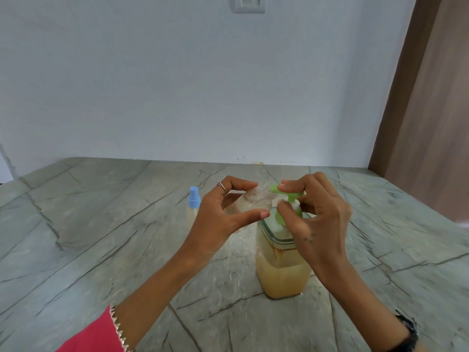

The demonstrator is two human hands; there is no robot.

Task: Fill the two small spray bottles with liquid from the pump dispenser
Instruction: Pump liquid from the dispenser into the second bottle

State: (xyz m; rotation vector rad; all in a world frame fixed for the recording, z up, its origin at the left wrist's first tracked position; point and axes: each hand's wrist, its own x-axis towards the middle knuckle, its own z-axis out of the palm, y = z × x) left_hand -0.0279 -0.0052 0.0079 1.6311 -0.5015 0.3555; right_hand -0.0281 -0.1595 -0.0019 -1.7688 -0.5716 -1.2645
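A square clear pump dispenser (pixel 281 273) with yellowish liquid stands on the counter. Its green pump head (pixel 286 195) points left. My right hand (pixel 314 224) rests on the pump head, fingers over its top and around its neck. My left hand (pixel 223 214) holds a small clear spray bottle (pixel 250 201) with no cap, tilted so its open neck meets the green nozzle. A second small bottle with a blue spray cap (pixel 194 199) stands upright on the counter, just left of my left hand and partly hidden by it.
The grey-green veined stone counter (pixel 101 237) runs back to a pale wall (pixel 203 85). A brown wooden panel (pixel 431 110) rises at the right. A switch plate (pixel 250 3) sits high on the wall.
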